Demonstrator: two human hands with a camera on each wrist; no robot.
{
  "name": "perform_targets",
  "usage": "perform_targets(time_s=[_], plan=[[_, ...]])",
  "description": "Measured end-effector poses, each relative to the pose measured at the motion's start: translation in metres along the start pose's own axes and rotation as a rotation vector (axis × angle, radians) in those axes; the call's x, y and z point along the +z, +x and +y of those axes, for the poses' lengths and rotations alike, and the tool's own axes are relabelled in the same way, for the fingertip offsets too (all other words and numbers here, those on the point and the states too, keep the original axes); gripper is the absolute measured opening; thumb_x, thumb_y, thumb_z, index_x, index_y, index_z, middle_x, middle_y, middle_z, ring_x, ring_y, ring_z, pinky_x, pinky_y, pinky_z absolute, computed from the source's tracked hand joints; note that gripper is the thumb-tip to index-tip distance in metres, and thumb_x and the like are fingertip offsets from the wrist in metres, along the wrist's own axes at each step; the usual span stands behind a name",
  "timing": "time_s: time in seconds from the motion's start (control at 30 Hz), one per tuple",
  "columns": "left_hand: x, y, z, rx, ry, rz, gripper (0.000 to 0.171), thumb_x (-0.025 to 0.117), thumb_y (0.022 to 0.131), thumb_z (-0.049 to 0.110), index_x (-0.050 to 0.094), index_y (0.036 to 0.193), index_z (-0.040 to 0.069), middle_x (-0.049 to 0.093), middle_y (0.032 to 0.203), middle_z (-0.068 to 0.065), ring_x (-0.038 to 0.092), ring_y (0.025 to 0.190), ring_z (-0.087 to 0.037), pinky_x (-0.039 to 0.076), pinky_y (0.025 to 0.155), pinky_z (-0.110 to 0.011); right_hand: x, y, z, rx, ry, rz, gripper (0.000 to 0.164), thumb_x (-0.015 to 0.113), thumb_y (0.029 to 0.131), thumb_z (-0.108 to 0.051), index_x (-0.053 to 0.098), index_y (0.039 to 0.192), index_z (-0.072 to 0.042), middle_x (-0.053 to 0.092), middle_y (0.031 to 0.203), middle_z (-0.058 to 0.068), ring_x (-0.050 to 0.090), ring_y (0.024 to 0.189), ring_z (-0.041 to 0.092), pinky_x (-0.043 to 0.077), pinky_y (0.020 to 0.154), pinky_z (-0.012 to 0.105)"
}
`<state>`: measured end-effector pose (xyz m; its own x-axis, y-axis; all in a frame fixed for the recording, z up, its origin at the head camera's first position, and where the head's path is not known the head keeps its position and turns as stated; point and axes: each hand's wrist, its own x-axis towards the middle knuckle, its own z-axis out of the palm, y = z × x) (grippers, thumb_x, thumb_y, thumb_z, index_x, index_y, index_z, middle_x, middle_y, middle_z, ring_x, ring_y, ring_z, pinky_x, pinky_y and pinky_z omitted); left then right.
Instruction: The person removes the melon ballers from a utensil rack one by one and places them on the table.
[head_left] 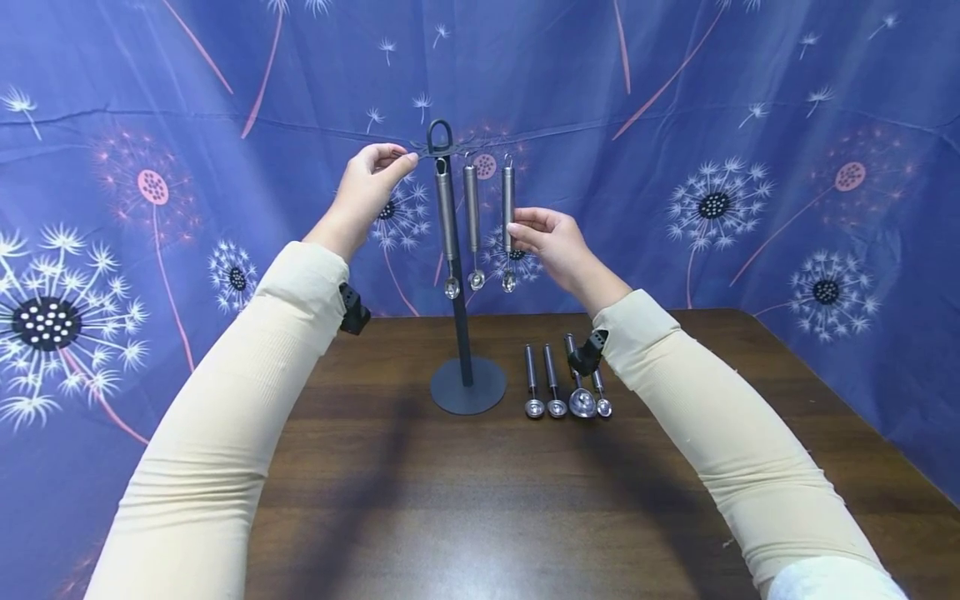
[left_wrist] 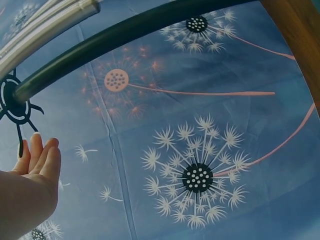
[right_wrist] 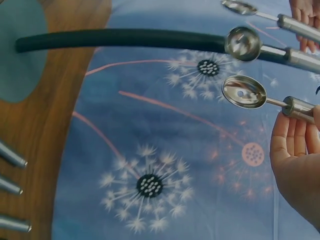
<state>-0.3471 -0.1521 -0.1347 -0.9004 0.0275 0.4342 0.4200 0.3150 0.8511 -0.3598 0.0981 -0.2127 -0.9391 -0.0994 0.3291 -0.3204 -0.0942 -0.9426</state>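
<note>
A dark metal stand (head_left: 462, 342) with a looped top carries three steel melon ballers on its ring of hooks. My left hand (head_left: 369, 187) pinches one of the hooks (left_wrist: 21, 140) at the left of the ring. On the right, my right hand (head_left: 553, 242) grips the handle of the rightmost melon baller (head_left: 508, 204), fingers and thumb low on it. That baller's oval bowl (right_wrist: 252, 100) has a small hole. Beside it hang the middle melon baller (head_left: 471, 208) and the left melon baller (head_left: 446, 217), bowls downward.
Several more steel scoops lie in a row on the wooden table (head_left: 450, 500), right of the stand's round base (head_left: 468, 400); one scoop (head_left: 582, 403) has a larger bowl. My right sleeve and wrist camera (head_left: 588, 352) partly cover them. A blue dandelion-print cloth (head_left: 600, 167) hangs behind.
</note>
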Motion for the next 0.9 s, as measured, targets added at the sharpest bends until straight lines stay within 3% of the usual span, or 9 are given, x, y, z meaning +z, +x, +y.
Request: perform_targets(time_s=[0.23,0.47,0.6,0.9], plan=[[-0.001,0.002,-0.003,0.006,-0.003,-0.005,0.037,0.057,0.096,0.035,0.052,0.124,0.011,0.052,0.111,0.006,0.047,0.112,-0.011,0.036,0.101,-0.027,-0.014,-0.002,0.014,0.014,-0.03,-0.011,0.038,0.061,0.094,-0.003,0.051,0.129,0.009,0.065,0.088,-0.006,0.062,0.076,0.006,0.052,0.075,0.017],[-0.001,0.003,-0.008,0.034,-0.002,0.003,0.03,0.059,0.095,0.034,0.053,0.116,0.014,0.051,0.107,0.007,0.048,0.109,-0.01,0.037,0.099,-0.027,-0.02,-0.005,0.018,0.041,-0.071,-0.006,0.041,0.061,0.095,-0.007,0.051,0.131,0.007,0.063,0.093,-0.004,0.062,0.08,0.006,0.051,0.086,0.026],[0.0,0.003,-0.009,0.064,-0.01,0.02,0.03,0.062,0.094,0.035,0.054,0.114,0.014,0.051,0.106,0.008,0.05,0.107,-0.009,0.039,0.097,-0.026,-0.023,-0.005,0.02,0.034,-0.061,-0.014,0.04,0.061,0.094,-0.006,0.051,0.131,0.007,0.063,0.092,-0.004,0.062,0.081,0.006,0.052,0.081,0.022],[0.001,0.001,-0.01,0.056,-0.041,0.05,0.036,0.067,0.09,0.038,0.059,0.116,0.013,0.057,0.107,0.006,0.054,0.111,-0.012,0.041,0.1,-0.026,-0.033,-0.008,0.023,0.039,-0.025,-0.011,0.038,0.062,0.093,-0.004,0.051,0.127,0.008,0.065,0.089,-0.005,0.063,0.077,0.007,0.052,0.076,0.018]])
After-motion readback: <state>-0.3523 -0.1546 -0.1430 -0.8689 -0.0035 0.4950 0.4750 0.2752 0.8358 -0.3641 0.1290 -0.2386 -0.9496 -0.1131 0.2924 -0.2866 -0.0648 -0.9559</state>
